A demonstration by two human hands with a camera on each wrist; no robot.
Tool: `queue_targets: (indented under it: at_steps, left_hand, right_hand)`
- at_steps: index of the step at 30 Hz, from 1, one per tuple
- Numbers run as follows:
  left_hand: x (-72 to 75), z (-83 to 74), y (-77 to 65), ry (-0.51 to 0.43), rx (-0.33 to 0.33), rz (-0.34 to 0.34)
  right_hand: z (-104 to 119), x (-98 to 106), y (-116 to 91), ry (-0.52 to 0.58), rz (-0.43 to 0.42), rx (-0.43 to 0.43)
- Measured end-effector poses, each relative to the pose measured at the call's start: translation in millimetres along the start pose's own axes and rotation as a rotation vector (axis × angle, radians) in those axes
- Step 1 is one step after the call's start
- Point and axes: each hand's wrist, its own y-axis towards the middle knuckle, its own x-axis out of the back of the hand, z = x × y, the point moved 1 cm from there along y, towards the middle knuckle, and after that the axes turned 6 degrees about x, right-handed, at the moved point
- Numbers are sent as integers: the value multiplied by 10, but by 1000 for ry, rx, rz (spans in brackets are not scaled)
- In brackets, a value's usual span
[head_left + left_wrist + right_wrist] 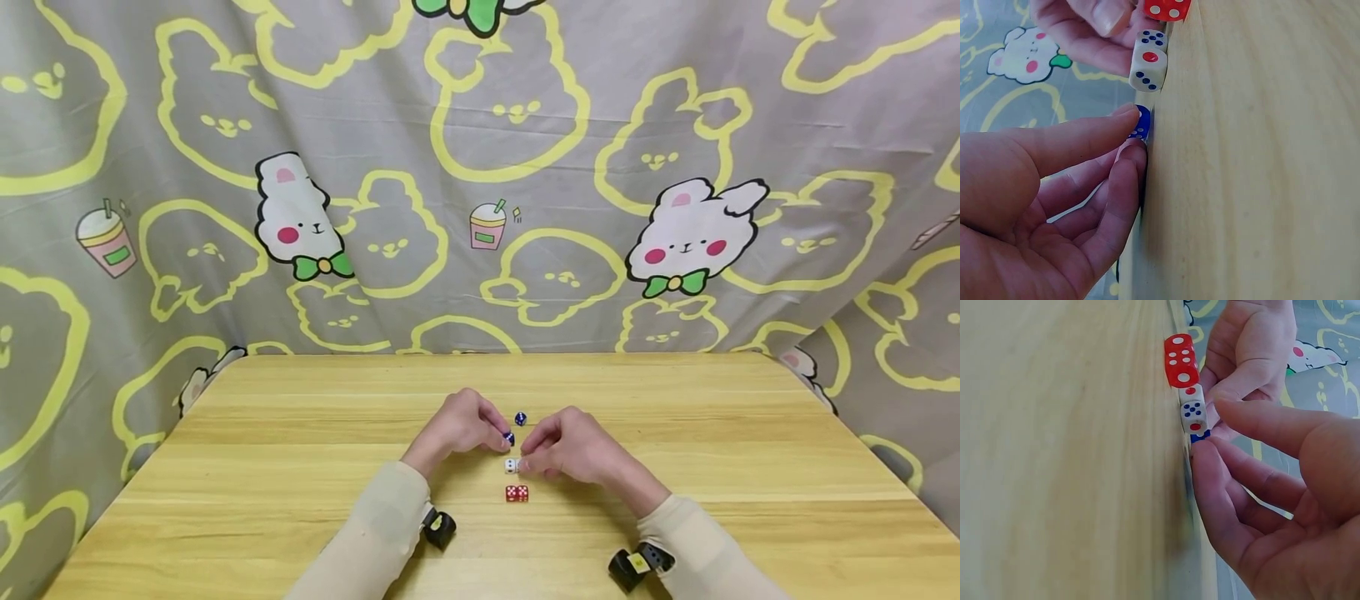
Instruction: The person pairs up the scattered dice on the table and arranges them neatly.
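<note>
My left hand (468, 423) pinches a blue die (1140, 123) between thumb and fingertips, low over the table. A second blue die (521, 418) lies a little farther back. Close in front of the left fingertips, two white dice (512, 466) sit side by side. My right hand (577, 446) is at their right side, thumb and forefinger apart, with the fingertips right by the nearer white die (1195, 419). Nearer to me, two red dice (517, 493) lie side by side, apart from both hands.
The wooden table (300, 467) extends on both sides of the hands. A grey patterned curtain (405, 125) hangs behind its far edge. Each wrist carries a black camera, the left one (439, 529) and the right one (630, 568).
</note>
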Motion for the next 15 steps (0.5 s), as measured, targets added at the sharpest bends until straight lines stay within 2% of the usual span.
queue_targets:
  at_steps: [15]
  left_hand:
    - [-2,-10,-3,1,-15,-3]
  right_hand:
    - [26,109,107,7,-213,-73]
